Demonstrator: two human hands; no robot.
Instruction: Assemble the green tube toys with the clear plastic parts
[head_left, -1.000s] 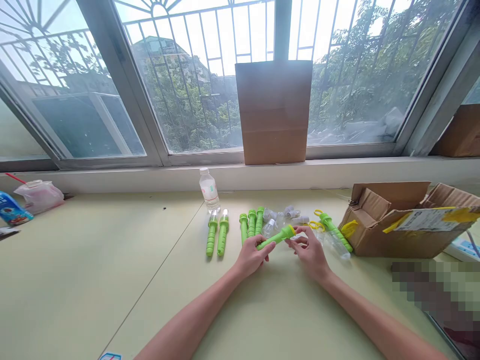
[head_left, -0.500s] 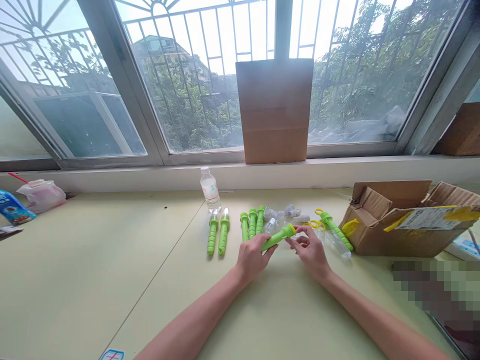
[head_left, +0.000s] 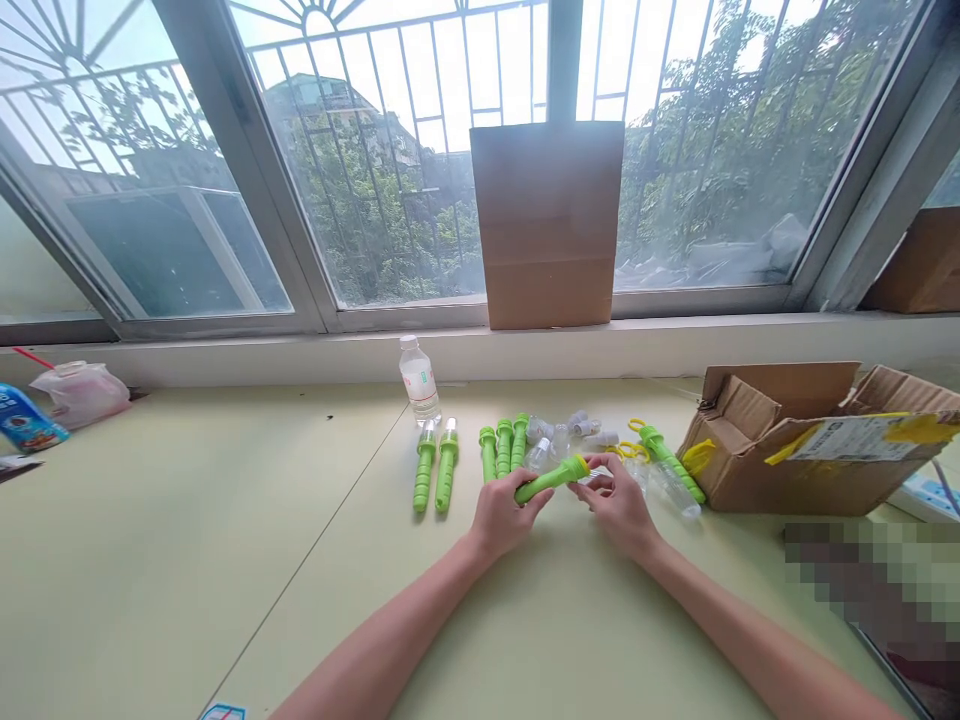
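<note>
My left hand (head_left: pixel 501 513) is wrapped round a green ribbed tube (head_left: pixel 553 478), which points up to the right. At the tube's yellow-rimmed end, my right hand (head_left: pixel 616 503) has its fingertips pinched together; what lies between them is too small to make out. Three green tubes (head_left: pixel 504 447) lie just behind my left hand. Farther left are two green tubes with clear tips (head_left: pixel 446 470). Clear plastic pieces (head_left: pixel 559 437) and yellow rings (head_left: pixel 631 452) lie behind my hands. Another green tube (head_left: pixel 673 463) rests beside a clear tube (head_left: pixel 679 490) on the right.
An open cardboard box (head_left: pixel 810 480) stands on the right of the table (head_left: pixel 225 520). A water bottle (head_left: pixel 420 383) is near the windowsill. At the far left are a blue packet (head_left: pixel 28 418) and a pink bag (head_left: pixel 82 393). A cardboard sheet (head_left: pixel 551 225) leans against the window.
The green tube's far end has shifted slightly down and left, with my right fingers moving slightly beside it. My left hand keeps its hold.
</note>
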